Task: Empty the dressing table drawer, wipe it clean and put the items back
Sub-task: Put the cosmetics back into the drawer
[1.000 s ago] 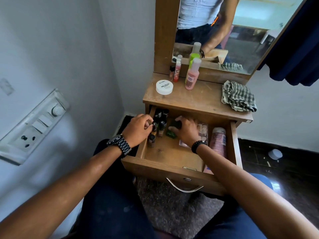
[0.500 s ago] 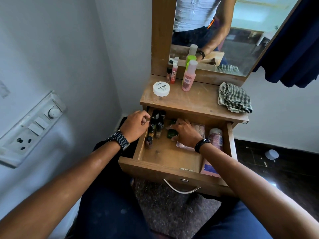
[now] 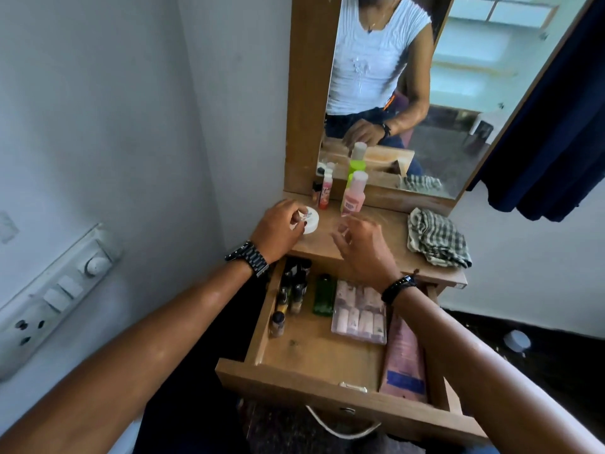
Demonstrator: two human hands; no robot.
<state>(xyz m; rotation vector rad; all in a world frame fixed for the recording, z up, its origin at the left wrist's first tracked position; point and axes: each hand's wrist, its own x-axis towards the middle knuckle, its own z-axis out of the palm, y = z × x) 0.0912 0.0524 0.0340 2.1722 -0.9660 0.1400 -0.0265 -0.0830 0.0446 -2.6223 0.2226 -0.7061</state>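
While both hands [image 3: 324, 237] hover apart, fingers loose: white jar [image 3: 309, 221], pink bottle [image 3: 352, 194], checked cloth [image 3: 437, 239] beside.

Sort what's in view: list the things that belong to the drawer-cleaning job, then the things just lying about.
Job:
- open drawer
- small bottles, green lighter, nail set, pink tube inside it
- white jar, pink bottle, red tube on the tabletop
- checked cloth

Lying about:
- wall switchboard
- white cap on the floor
- dark curtain

Wooden drawer [image 3: 296, 350] pulled open, holding small bottles [image 3: 292, 291], green bottle [image 3: 323, 295].
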